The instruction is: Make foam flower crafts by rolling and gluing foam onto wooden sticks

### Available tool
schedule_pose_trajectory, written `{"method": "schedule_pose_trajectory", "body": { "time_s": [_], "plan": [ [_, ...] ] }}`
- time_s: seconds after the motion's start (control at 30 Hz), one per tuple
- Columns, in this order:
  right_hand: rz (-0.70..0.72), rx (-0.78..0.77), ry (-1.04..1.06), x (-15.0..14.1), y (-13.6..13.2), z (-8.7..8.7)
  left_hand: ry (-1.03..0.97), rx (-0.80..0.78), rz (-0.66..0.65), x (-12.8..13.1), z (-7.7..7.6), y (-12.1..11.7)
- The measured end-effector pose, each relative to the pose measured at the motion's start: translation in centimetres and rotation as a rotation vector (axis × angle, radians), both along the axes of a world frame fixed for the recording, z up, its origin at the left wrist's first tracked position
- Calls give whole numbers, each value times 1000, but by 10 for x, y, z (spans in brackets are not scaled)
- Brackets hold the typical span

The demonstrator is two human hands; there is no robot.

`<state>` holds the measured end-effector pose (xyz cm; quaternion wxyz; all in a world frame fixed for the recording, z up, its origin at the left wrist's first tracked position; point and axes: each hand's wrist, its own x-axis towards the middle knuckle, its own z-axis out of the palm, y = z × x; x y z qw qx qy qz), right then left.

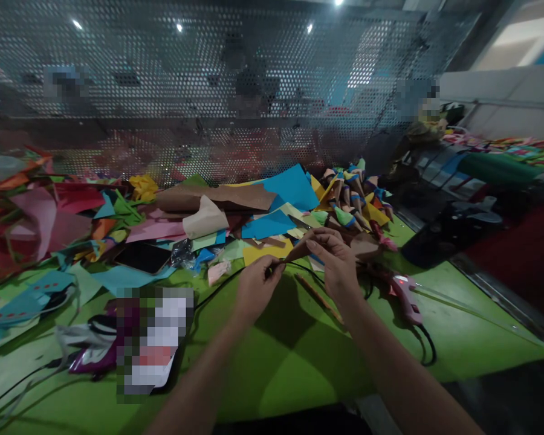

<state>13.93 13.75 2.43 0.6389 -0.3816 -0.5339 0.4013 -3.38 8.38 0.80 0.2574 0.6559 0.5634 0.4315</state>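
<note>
Between my two hands is a small brown paper cone (298,248), its narrow tip pointing left. My left hand (259,284) pinches the tip between thumb and fingers. Round the wider end, my right hand (333,257) has its fingers closed. Below the hands a brown pencil-like stick (320,301) lies slanted on the green table (272,368). A pink hot glue gun (407,299) with a lit red light rests to the right, a long clear glue stick (471,311) reaching out from it.
Coloured paper scraps (49,223) heap up at the left. Behind my hands lie a brown paper roll (215,198), blue sheets (294,184) and a pile of small paper cones (349,193). A dark phone (142,258) lies left. A perforated metal screen (208,90) stands behind.
</note>
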Motion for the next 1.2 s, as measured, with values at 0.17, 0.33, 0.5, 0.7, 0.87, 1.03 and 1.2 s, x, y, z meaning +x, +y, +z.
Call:
{"method": "schedule_pose_trajectory", "body": {
  "time_s": [0.17,0.33,0.5,0.7,0.87,1.03,1.2],
  "plan": [
    [10,-10,-23,0,-1,-3,-57,25,-18,0,3,-1],
    [9,-20,-48,-1,-3,-1,-102,8,-34,0,5,-2],
    [20,-14,-73,0,-4,1,-115,-105,-50,1,7,-2],
    [49,-9,-71,-3,-4,-3,-168,-129,-56,0,5,1],
    [68,-25,-51,-4,-4,-3,-293,-152,-57,0,2,3],
    [85,-51,-70,-2,-2,-1,-342,-142,-50,1,2,3],
    [68,-65,-83,-1,-3,0,-403,-158,-38,0,3,3]
  ]
}}
